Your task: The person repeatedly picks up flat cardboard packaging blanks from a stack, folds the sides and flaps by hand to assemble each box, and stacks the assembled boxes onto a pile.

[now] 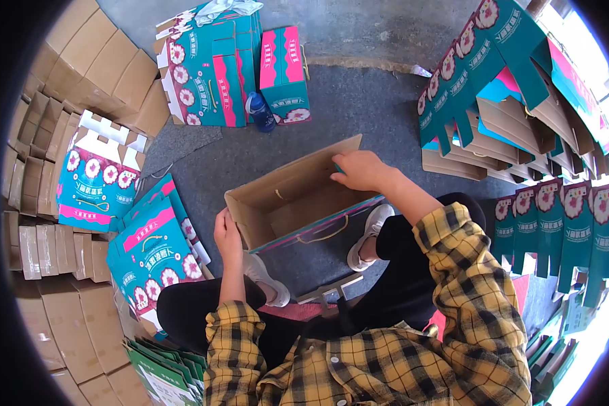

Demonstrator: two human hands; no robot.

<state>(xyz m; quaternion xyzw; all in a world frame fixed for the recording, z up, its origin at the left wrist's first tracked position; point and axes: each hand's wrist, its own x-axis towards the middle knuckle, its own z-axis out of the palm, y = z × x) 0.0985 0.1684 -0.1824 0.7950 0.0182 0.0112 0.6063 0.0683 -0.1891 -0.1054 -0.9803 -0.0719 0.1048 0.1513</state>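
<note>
An open-topped cardboard gift box (287,196) sits between my feet, brown inside, with a teal and pink outer side toward me. A yellow cord handle (323,231) hangs on that near side. My left hand (229,237) is closed on the box's left end wall, thumb along the edge. At the right end my right hand (360,170) is closed over the wall's top, its fingers pointing into the box. A small teal bit shows at those fingertips; I cannot make out whether it belongs to the box.
Flat printed cartons (157,250) lean at my left, beside stacked brown boxes (88,325). Ahead stand more teal cartons (210,81) and a blue bottle (260,114). A tall pile of cartons (494,101) rises at the right, above a row of folded ones (578,220).
</note>
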